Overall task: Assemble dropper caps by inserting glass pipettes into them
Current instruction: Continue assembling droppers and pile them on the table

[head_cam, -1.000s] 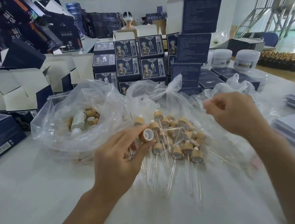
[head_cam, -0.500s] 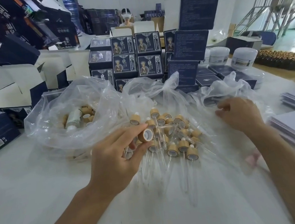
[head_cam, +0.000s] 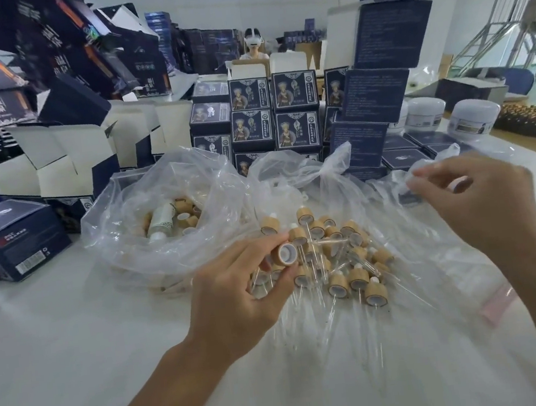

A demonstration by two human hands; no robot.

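Observation:
My left hand [head_cam: 237,293] pinches one bamboo-coloured dropper cap [head_cam: 286,253] between thumb and fingers, its white open end turned to the right. Just beyond it, a pile of assembled caps with glass pipettes [head_cam: 337,261] lies on a flattened clear bag. My right hand [head_cam: 473,202] is raised at the right, its fingers curled by a crumpled clear bag [head_cam: 429,167]. Blur and clear plastic hide whatever its fingertips hold. Loose glass pipettes [head_cam: 403,291] lie faintly visible on the plastic.
A clear bag [head_cam: 135,224] with loose caps and a small white bottle sits left of centre. Dark blue cartons [head_cam: 276,115] are stacked behind, and open boxes [head_cam: 55,167] stand at the left. White jars [head_cam: 474,119] are at the right. A person sits far behind.
My right hand went down to the bag on the right, then rose again with its fingers curled. My left hand kept hold of the same cap, nearly still.

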